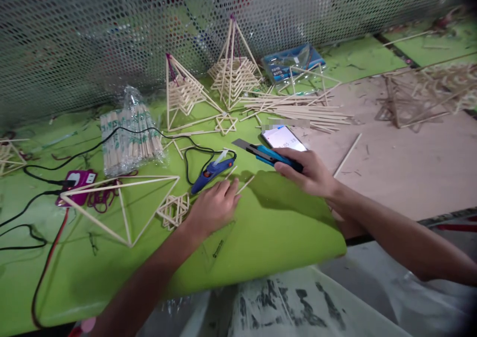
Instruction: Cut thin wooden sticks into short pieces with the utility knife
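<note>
My right hand [311,173] is closed around a blue utility knife [266,154] whose blade is extended and points left over the green mat [268,227]. My left hand [214,206] lies on the mat with its fingers together, pressing down on a thin wooden stick [245,184]. A blue glue gun [212,170] lies just beyond my left hand. A small square lattice of sticks [173,210] sits to the left of that hand. A phone [283,138] with its screen lit lies behind the knife.
A large open stick pyramid frame [122,203] lies at the left, by a purple power strip [76,184] and black cables. A bag of chopsticks [130,135], two layered stick pyramids [233,71], loose sticks [309,111] and a perforated metal screen [112,29] stand behind.
</note>
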A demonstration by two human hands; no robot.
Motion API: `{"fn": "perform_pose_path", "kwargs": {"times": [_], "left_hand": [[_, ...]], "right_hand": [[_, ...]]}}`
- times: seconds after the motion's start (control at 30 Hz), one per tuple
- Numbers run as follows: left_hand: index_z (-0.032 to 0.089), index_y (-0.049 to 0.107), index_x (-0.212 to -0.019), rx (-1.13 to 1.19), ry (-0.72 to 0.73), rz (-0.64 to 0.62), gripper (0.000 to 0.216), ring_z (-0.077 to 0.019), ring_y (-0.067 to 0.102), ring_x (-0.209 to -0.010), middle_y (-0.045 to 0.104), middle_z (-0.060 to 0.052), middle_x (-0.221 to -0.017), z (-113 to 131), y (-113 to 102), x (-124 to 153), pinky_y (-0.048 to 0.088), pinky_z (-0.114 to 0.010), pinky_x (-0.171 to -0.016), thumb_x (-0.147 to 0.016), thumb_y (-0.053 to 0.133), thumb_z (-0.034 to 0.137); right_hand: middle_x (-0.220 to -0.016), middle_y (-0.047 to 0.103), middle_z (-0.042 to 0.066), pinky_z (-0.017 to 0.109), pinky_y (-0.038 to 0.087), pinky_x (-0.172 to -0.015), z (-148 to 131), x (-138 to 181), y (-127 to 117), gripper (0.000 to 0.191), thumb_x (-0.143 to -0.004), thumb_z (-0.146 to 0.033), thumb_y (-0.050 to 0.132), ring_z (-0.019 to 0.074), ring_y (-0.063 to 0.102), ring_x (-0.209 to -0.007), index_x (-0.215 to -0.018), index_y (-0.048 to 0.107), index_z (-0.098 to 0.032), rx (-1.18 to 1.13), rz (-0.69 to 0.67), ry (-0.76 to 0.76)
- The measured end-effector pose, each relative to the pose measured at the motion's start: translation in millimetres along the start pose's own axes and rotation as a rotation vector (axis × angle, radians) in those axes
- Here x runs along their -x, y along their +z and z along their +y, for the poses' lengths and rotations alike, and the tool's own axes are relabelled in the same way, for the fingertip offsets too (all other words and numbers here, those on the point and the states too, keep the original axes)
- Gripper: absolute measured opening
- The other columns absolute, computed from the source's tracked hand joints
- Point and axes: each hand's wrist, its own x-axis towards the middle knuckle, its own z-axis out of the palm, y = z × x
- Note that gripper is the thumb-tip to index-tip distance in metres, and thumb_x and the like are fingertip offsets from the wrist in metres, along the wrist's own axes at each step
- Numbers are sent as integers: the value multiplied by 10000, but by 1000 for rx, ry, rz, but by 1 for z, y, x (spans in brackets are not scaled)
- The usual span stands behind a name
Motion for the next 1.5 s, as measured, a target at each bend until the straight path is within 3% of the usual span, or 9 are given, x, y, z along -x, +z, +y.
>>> {"fn": "perform_pose_path", "kwargs": {"times": [0.2, 0.43, 0.6, 0.7, 0.9, 0.97, 1.07, 1.23, 1.5], "left_hand": [[125, 560, -1297, 151, 8, -21, 351, -174, 663, -888, 665, -119, -1025, -1, 6, -3, 606, -335, -789, -987, 406, 178], [84, 494, -1346, -15, 66, -43, 422, -199, 641, -980, 654, -133, -1058, 6, 5, -3, 584, -347, -843, -946, 371, 21], [83, 532, -1292, 53, 10, -39, 341, -199, 639, -972, 641, -135, -1060, 10, 8, -3, 581, -340, -835, -969, 441, 139], [118, 514, -1308, 108, -79, -19, 343, -201, 635, -995, 643, -118, -1058, 10, 12, -2, 576, -358, -860, -977, 437, 160], [111, 493, -1338, 101, -105, -21, 383, -239, 610, -1042, 624, -143, -1110, 10, 11, -2, 546, -404, -894, -963, 418, 104], [127, 556, -1263, 233, -165, 17, 326, -229, 603, -1037, 612, -134, -1113, 9, 6, -5, 536, -399, -898, -974, 406, 131], [160, 616, -1104, 636, -329, 64, 245, -178, 600, -951, 600, -94, -1070, 10, -5, -9, 524, -342, -857, -995, 404, 217], [184, 568, -1027, 1428, -577, 2, 219, -99, 522, -695, 563, -8, -814, 14, -16, -8, 429, -217, -609, -998, 421, 344], [176, 576, -905, 1665, -595, 87, 240, -64, 344, -538, 430, 51, -624, 12, -15, -8, 262, -200, -500, -963, 501, 397]], "right_hand": [[-663, 578, -30, 216, 367, -463, -2, 3, 0, 370, -919, -346, 538, 97, 475, -513, -1243, 568, -170, -90, -47, -29], [-680, 561, -22, 219, 370, -453, -2, 7, 2, 391, -947, -348, 502, 100, 474, -527, -1287, 532, -158, -236, -120, 9], [-721, 564, -17, 228, 385, -472, 1, 8, 2, 368, -948, -334, 510, 101, 485, -556, -1276, 531, -169, -303, -140, 12], [-781, 592, 7, 246, 415, -528, 2, 9, 2, 352, -952, -307, 502, 114, 510, -609, -1271, 509, -157, -306, -122, 15], [-907, 620, 38, 288, 466, -618, 8, 13, 8, 335, -919, -288, 536, 148, 556, -692, -1235, 451, -216, -242, 38, -114], [-894, 614, 30, 286, 463, -610, 8, 13, 10, 350, -904, -267, 553, 148, 556, -686, -1233, 445, -224, -156, 73, -154], [-852, 588, 16, 269, 430, -561, 4, 12, 12, 366, -894, -246, 563, 133, 524, -640, -1243, 459, -209, -60, 94, -218], [-909, 576, 78, 309, 449, -607, -4, 10, 17, 319, -958, -340, 456, 167, 541, -723, -1204, 515, -146, 61, 69, -347], [-892, 613, 89, 309, 452, -599, 5, 13, 28, 294, -925, -356, 526, 170, 540, -702, -1106, 485, -128, 301, 39, -410]]}}
